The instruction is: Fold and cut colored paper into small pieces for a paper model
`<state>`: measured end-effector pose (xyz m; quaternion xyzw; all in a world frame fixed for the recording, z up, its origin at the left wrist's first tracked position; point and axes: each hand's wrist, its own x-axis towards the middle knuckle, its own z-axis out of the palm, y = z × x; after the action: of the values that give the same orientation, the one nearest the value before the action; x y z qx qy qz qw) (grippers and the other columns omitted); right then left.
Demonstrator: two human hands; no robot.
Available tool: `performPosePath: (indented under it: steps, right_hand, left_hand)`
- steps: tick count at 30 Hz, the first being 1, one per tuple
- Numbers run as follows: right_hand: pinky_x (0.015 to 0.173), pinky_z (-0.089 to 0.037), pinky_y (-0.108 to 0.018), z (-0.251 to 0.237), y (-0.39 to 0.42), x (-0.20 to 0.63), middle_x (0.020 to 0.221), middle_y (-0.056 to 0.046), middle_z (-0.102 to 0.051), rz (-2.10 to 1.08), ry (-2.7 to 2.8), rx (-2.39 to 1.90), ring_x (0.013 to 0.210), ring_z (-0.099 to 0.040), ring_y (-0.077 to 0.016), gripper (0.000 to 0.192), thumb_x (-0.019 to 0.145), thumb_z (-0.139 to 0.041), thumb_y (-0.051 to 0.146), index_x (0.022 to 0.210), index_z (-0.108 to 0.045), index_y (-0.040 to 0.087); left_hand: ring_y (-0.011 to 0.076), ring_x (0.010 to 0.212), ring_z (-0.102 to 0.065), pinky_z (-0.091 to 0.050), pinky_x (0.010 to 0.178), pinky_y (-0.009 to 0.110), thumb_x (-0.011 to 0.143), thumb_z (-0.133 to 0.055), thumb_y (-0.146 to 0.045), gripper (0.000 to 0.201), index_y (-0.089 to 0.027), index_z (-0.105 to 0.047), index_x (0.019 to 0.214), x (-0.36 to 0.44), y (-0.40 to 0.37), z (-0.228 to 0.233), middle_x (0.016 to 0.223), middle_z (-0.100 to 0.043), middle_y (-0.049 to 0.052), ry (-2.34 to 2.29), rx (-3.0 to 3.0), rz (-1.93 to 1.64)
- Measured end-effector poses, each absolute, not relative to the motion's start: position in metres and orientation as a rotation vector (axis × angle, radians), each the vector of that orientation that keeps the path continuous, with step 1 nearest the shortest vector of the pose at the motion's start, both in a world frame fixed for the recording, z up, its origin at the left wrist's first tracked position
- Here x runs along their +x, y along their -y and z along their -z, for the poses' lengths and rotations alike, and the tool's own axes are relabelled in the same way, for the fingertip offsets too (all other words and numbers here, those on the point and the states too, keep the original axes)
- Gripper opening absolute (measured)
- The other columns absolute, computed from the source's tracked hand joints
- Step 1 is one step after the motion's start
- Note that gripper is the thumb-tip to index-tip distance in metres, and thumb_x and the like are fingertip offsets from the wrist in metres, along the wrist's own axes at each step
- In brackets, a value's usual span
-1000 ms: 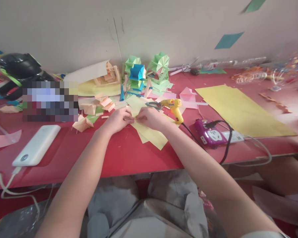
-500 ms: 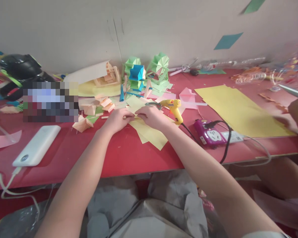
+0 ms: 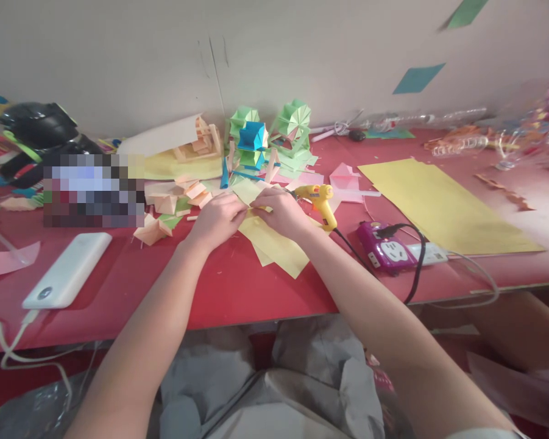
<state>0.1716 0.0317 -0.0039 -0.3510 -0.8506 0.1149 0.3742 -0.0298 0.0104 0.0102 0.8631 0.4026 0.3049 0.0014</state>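
Note:
My left hand (image 3: pixel 222 214) and my right hand (image 3: pixel 278 210) meet over the middle of the red table, their fingertips pinched together on a small piece of yellow paper. Most of that piece is covered by the fingers. Under and in front of the hands lie pale yellow paper sheets (image 3: pixel 274 247), overlapping, with corners pointing toward me. A yellow hot glue gun (image 3: pixel 318 198) rests just right of my right hand. Behind the hands stand a blue folded-paper piece (image 3: pixel 252 135) and green pleated paper wheels (image 3: pixel 294 119). Folded peach paper pieces (image 3: pixel 153 230) lie left of my left hand.
A purple power socket (image 3: pixel 386 247) with a black plug and cables sits to the right. Large yellow sheets (image 3: pixel 443 207) lie beyond it. At left are a white power bank (image 3: pixel 68 268) and a black bag-like object (image 3: pixel 36 125). Another person's leg (image 3: pixel 521 329) shows at right.
My fingers have closed in slightly over the yellow paper, and both hands stay in nearly the same place. At right, another person's hand with scissors has left the view.

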Motion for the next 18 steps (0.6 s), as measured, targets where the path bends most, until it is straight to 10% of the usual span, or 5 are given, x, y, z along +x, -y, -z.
performPosePath:
  steps: [18]
  right_hand:
    - [0.077,-0.045,-0.034,-0.0008,-0.0293,0.1675,0.084,-0.009,-0.069,-0.22,2.249,-0.876,0.087,-0.057,-0.0224,0.021,0.092,-0.06,0.013,0.09,-0.08,0.018]
  left_hand:
    - [0.0188,0.073,-0.058,-0.043,0.066,0.03,0.086,-0.057,-0.012,0.016,-0.018,-0.067,0.075,-0.0276,-0.0083,-0.0126,0.073,-0.062,0.004,-1.352,2.653,-0.987]
